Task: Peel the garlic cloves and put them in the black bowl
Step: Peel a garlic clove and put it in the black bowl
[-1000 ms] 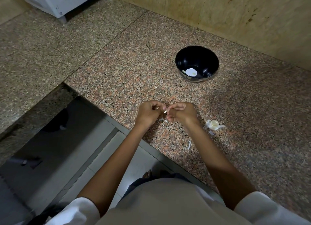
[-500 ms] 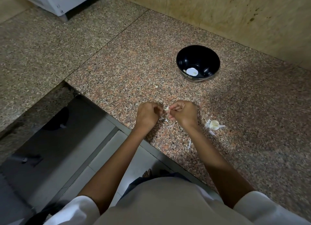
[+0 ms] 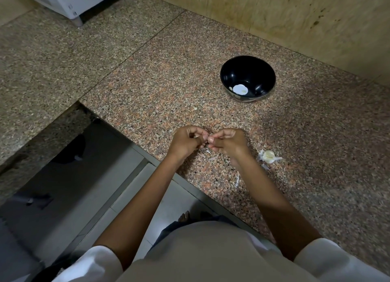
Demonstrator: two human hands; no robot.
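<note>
Both hands are held together just above the near edge of the granite desk [image 3: 168, 87]. The left hand [image 3: 185, 142] has its fingers curled, and the right hand [image 3: 229, 143] also has its fingers curled, with the fingertips of both hands meeting in the middle. Between these fingertips they pinch a small garlic clove [image 3: 208, 139]; only a little pale part of it shows, so I cannot tell how much skin is on it. Some thin white skin strips [image 3: 237, 179] lie on the desk under and beside the right forearm. A second garlic piece [image 3: 269, 156], with loose skin around it, lies on the desk just to the right of the right hand and does not touch it. The black bowl [image 3: 253, 70] stands upright farther back on the desk, well apart from the hands and near the beige wall [image 3: 295, 17]. Inside the bowl, at the bottom, lies a pale peeled clove [image 3: 240, 89].
</note>
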